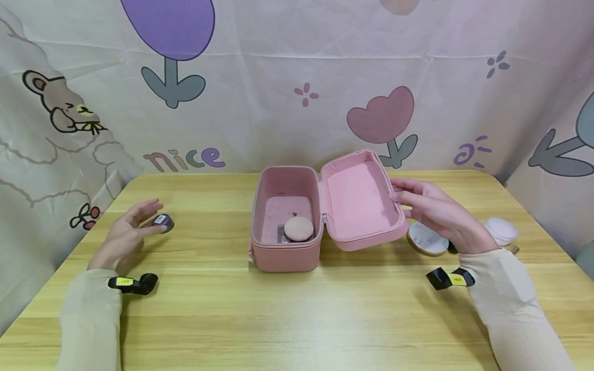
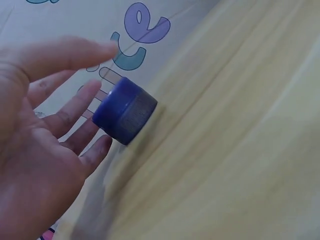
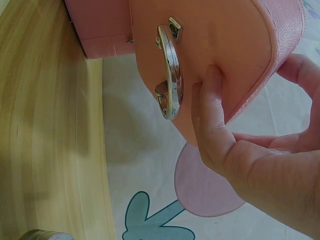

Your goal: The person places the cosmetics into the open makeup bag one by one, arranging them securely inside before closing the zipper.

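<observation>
A pink cosmetic case (image 1: 286, 257) stands in mid-table with its lid (image 1: 359, 198) swung out to the right. My right hand (image 1: 433, 214) pinches the lid's outer edge, thumb on one face and fingers on the other. On the lid's outside a metal handle (image 3: 172, 72) shows in the right wrist view. Inside the case lie a round beige powder puff (image 1: 299, 229) and a small clear-edged flat item (image 1: 282, 234). To the left, my left hand (image 1: 125, 234) has its fingers spread loosely beside a small dark blue jar (image 2: 125, 111), thumb and fingertips apart around it.
Behind and below my right hand are a round silver-rimmed compact (image 1: 428, 239), a white round item (image 1: 501, 231) and a small brown stick end (image 1: 514, 250). A patterned cloth (image 1: 278, 103) hangs along the table's back edge.
</observation>
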Demonstrator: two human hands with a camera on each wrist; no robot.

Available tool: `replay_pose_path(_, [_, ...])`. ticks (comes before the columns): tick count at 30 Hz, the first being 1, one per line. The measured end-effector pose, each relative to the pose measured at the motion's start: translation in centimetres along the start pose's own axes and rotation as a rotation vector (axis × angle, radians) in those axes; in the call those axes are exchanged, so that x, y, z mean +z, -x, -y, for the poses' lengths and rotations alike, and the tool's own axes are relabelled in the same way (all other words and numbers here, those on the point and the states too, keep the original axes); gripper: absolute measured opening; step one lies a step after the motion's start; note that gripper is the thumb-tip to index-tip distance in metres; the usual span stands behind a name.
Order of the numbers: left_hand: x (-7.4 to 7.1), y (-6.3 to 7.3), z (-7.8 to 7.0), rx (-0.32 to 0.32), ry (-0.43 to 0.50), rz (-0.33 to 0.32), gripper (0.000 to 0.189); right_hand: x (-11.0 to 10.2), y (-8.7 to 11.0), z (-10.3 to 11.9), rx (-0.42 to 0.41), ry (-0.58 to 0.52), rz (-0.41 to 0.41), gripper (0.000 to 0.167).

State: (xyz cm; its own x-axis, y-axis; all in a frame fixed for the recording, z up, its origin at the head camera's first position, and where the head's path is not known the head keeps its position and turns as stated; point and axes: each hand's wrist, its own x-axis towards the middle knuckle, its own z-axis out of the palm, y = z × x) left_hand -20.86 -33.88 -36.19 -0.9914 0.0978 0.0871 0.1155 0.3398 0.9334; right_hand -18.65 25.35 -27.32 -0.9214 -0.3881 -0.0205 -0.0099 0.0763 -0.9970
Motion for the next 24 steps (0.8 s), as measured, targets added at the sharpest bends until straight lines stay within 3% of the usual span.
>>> replay_pose_path(5, [0.11, -0.08, 0.55, 0.015, -0.019, -0.031, 0.068, -0.03, -0.01, -0.06, 0.007, 0.003, -0.004, 0.059])
replay_pose_path(10, [0.16, -0.08, 0.7, -0.016, 0.008, -0.056, 0.067, -0.18, -0.05, -0.23, 0.007, 0.001, -0.008, 0.059])
replay_pose_path(17, [0.46, -0.28, 0.48, -0.064, -0.159, -0.057, 0.075, -0.29, -0.05, -0.34, 0.01, 0.0, -0.013, 0.059])
replay_pose_path(24, [0.58, -0.3, 0.53, -0.056, -0.214, -0.083, 0.071, -0.08, -0.04, -0.21, 0.012, -0.001, -0.023, 0.058])
